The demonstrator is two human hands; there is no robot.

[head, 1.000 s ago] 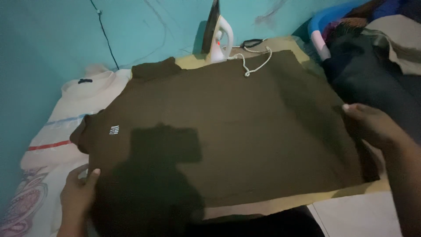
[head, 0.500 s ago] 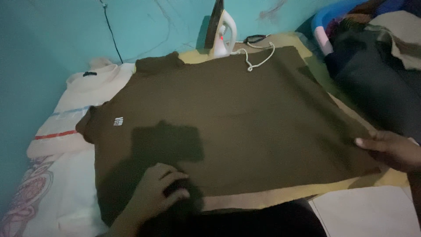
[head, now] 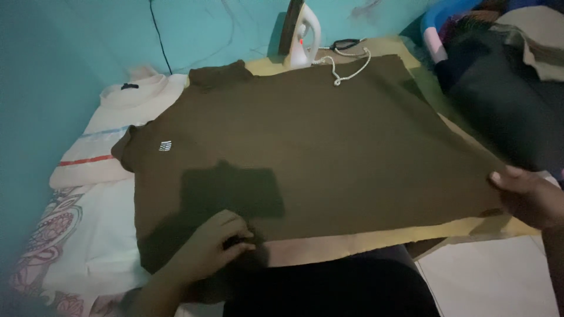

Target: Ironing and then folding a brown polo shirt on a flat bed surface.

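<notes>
A dark olive-brown shirt (head: 317, 141) with a small white chest mark lies spread flat on a yellowish ironing pad (head: 364, 239). My left hand (head: 211, 246) rests at the shirt's near edge with fingers curled, pinching the fabric. At the lower right corner, my right hand (head: 526, 196) grips the shirt's hem. A white iron (head: 301, 36) stands upright at the far edge, its white cord looped on the shirt.
A folded cream shirt (head: 111, 132) with red and blue stripes lies to the left on a patterned cloth (head: 53, 235). A blue basket (head: 437, 23) piled with dark clothes (head: 505, 76) sits at the right. The teal wall (head: 59, 58) is behind; white floor tile (head: 487, 282) shows bottom right.
My left hand moved from the shirt's left side to its near edge and pinched the fabric. My right hand slid along the right edge toward the near corner and stays gripping it.
</notes>
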